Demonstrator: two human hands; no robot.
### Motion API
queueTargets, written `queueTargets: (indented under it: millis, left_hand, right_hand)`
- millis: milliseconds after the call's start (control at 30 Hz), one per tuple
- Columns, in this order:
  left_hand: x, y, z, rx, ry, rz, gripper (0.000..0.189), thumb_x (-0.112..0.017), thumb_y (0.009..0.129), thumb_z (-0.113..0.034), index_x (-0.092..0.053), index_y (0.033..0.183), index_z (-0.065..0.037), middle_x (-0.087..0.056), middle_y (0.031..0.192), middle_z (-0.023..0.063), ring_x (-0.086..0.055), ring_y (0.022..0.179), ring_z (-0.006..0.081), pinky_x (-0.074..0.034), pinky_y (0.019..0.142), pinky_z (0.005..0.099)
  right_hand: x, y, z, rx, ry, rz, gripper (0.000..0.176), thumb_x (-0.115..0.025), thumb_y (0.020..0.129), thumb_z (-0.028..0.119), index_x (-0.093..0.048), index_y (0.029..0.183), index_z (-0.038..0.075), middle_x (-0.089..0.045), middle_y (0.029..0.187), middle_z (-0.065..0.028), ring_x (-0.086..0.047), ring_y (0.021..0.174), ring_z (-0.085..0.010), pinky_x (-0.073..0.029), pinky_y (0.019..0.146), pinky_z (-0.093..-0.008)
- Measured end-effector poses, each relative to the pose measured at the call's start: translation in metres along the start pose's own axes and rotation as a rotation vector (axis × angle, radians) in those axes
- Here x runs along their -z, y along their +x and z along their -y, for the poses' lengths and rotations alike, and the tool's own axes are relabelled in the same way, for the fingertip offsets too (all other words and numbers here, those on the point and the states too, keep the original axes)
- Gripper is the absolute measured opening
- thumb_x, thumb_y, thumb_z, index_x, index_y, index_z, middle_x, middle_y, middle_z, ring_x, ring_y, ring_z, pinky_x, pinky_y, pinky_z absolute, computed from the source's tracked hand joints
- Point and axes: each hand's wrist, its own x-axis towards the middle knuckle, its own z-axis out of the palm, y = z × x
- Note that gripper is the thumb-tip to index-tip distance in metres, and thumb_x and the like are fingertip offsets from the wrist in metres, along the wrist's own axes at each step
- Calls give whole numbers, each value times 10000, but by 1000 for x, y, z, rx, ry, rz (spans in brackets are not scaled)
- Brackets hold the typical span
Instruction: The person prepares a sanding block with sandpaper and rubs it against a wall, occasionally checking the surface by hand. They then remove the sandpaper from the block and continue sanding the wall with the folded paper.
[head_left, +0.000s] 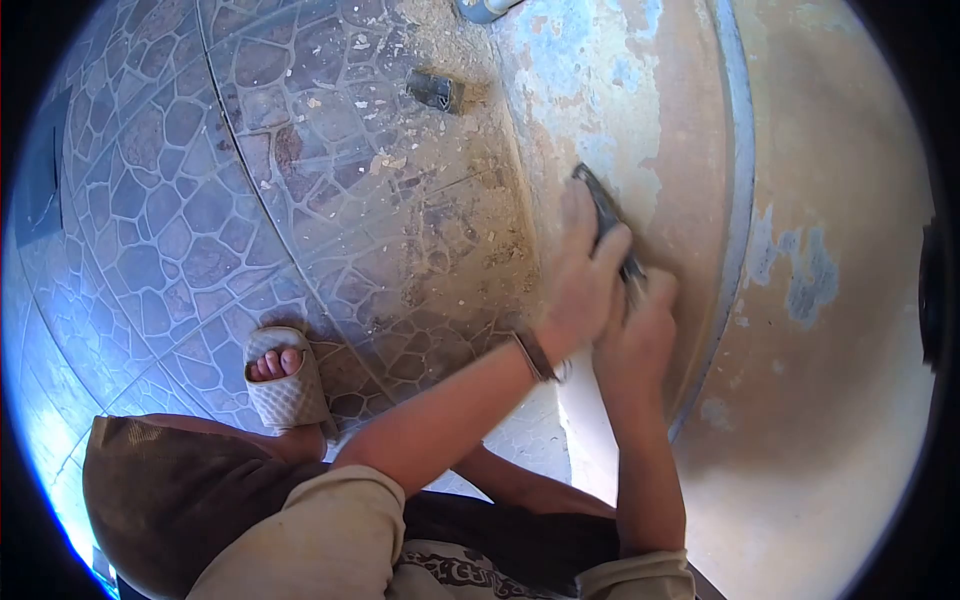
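Debris (pixel 470 215) and block (pixel 435 90) beside scraper (pixel 603 212)

Stone-patterned tile floor (pixel 180 200) under pale dust and chips (pixel 460 205), one small dark block (pixel 433 90).

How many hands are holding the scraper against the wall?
2. The left hand grips the scraper near its blade, higher on the wall. The right hand grips it just below, touching the left hand. No other hand shows.
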Motion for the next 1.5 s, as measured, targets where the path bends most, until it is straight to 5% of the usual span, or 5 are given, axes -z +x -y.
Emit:
queueTargets:
  millis: [633, 733, 967, 1100, 1500]
  left_hand:
    - [39, 61, 15, 206, -392, -16, 218, -504, 904, -197, -537, 1013, -11, -578, 825, 95, -538, 669, 247, -461, 657, 366]
    - [8, 22, 17, -295, 175, -107, 315, -478, 898, -172, -517, 1140, 27, -547, 1089, 166, -553, 906, 252, -456, 791, 365]
    - [20, 59, 32, 205, -441, -22, 519, -452, 910, -187, -360, 1343, 84, -251, 1483, 272, -250, 1380, 328, -201, 1125, 342]
    - [-4, 31, 36, -69, 274, -67, 583, -459, 920, -208, -302, 1394, 93, -195, 1501, 282, -130, 1421, 351, -126, 1149, 366]
    - [-27, 10, 15, -27, -107, -167, 632, -428, 922, -182, -190, 1453, 65, -123, 1530, 272, -26, 1443, 377, -71, 1167, 386]
  right_hand:
    - [-30, 37, 32, 49, -82, 86, 304, -528, 930, 252, -404, 970, -22, -614, 827, -323, -598, 837, -498, -466, 691, -529]
    - [5, 23, 18, 3, -228, 181, 288, -486, 938, 252, -390, 991, -14, -616, 824, -327, -599, 824, -503, -456, 701, -558]
    - [-43, 49, 19, 26, -200, 99, 299, -515, 931, 228, -393, 993, -38, -604, 824, -337, -587, 836, -517, -457, 704, -546]
    - [-8, 37, -6, -7, -217, 90, 290, -525, 934, 212, -459, 995, -63, -608, 824, -325, -599, 851, -491, -468, 713, -493]
    - [11, 8, 0, -104, -78, -44, 322, -610, 902, 273, -541, 929, -41, -625, 836, -286, -612, 831, -461, -472, 694, -481]
